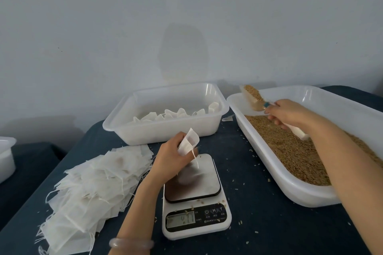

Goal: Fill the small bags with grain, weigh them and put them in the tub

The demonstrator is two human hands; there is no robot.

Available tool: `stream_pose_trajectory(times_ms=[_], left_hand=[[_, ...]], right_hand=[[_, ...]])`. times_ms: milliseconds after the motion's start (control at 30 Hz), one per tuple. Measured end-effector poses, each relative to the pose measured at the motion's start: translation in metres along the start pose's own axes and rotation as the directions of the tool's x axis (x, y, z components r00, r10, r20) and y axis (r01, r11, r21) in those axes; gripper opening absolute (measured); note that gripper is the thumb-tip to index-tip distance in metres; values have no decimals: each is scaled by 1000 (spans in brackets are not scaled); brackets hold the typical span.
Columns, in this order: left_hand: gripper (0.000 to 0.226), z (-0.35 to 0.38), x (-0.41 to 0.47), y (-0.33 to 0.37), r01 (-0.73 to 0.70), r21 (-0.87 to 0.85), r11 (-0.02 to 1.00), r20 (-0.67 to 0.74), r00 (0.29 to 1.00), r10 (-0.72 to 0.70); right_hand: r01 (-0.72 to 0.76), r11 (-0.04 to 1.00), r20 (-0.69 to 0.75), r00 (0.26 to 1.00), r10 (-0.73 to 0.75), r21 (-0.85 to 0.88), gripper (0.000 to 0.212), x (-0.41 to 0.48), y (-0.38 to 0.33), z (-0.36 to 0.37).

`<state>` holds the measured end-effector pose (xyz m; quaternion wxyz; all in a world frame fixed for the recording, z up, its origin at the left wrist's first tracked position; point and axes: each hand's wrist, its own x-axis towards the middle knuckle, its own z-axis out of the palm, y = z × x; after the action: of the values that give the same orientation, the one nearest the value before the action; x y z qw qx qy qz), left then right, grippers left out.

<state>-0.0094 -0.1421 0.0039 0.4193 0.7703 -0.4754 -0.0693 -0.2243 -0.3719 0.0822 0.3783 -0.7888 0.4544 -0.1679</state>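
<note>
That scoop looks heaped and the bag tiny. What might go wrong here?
The scoop in the right hand is heaped, so grain may spill on the way to the small bag; stray grains already dot the dark cloth. Only the left hand holds the bag, so its mouth may sag shut. Loose grains on the scale could skew the reading.

Unreadable digits on scale display (181, 218)
</note>
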Motion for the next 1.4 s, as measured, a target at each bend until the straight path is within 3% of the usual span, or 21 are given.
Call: stream_pose_trajectory(times_ms=[167,333,433,567,733,867,1000,1400], left_hand=[[22,-2,2,-3,23,22,999,17,1000,-23],[18,-4,3,-7,102,-24,995,-4,995,-102],[19,-5,4,-9,129,-17,991,-27,991,-130],[20,-6,4,-7,117,-7,993,-15,993,-117],[20,-6,3,-3,91,8,996,6,996,-91],[23,-5,1,2,43,114,993,21,999,-45],[24,0,-2,10,-9,178,984,44,999,2],[35,-1,-6,18,-38,32,999,146,989,32]], right_hand=[[275,947,59,961,-269,-167,11,-3,-7,6],[485,874,165,866,-473,-38,18,-7,-17,18],[558,822,232,819,-525,-109,14,-8,-19,26],[601,718,241,799,-551,-351,17,-8,-19,30],[651,604,180,735,-654,-460,19,-9,-20,31],[650,520,124,682,-721,-554,21,-15,-25,30],[661,421,90,594,-799,-621,23,-24,-34,32],[650,380,35,530,-847,-658,31,-44,-50,31]])
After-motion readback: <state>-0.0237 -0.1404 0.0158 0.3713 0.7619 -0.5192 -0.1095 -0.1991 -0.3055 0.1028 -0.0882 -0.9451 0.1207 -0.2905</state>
